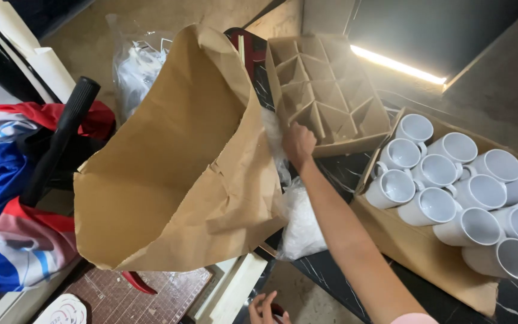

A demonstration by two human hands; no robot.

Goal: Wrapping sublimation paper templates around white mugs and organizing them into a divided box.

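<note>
right hand (298,144): curled at brown paper sheet (175,162), grip hidden | left hand (266,309): cut off, state unclear | divider box (325,96) part-covered

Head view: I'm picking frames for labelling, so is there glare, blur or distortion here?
Head view: a bright light strip blows out at upper right; the big brown paper sheet and the right hand look slightly soft; the white ceramic mugs are evenly lit and readable; edges bend from the wide lens.
</note>
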